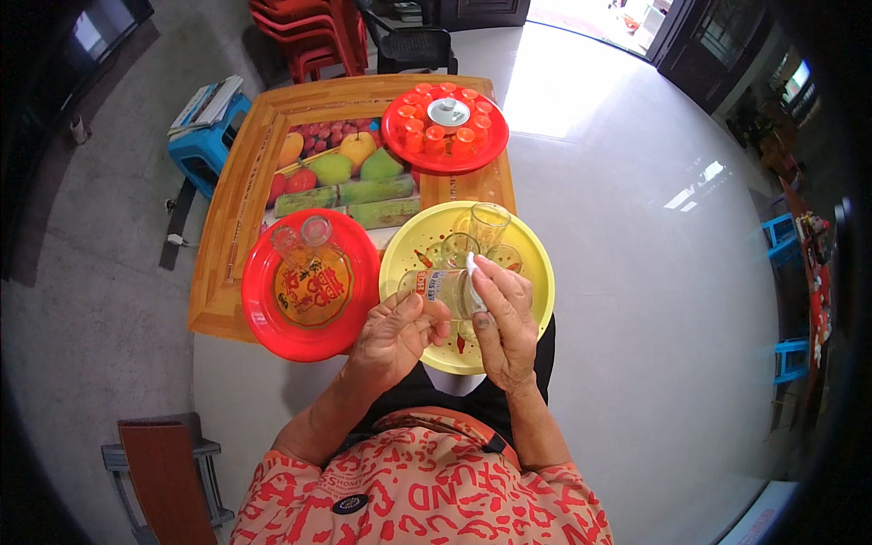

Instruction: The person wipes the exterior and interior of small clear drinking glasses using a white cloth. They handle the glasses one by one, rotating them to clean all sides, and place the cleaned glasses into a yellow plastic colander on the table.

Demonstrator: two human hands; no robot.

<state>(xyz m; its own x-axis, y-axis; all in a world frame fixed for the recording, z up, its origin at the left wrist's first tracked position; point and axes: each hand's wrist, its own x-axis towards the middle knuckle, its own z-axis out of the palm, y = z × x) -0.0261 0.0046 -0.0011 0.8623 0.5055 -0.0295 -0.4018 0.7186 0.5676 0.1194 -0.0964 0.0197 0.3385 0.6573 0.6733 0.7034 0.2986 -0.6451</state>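
My left hand (394, 335) grips a clear drinking glass (446, 289) with printed writing, held tilted on its side above a yellow perforated tray (543, 300). A folded white cloth (475, 285) is pinched in my right hand (507, 320) and pressed against the right end of that glass. Several more clear glasses (489, 226) stand in the yellow tray, partly hidden by my hands. To the left, a round red tray (257, 300) with a printed centre bears two clear glasses (316, 233) near its far side.
Under the trays is a wooden table (219, 266) with a fruit picture. Another red tray (444, 163) at its far corner carries several orange cups (414, 129) around a white lidded bowl (447, 109). A blue stool (204, 153) holding papers stands left; stacked red chairs (310, 34) stand beyond.
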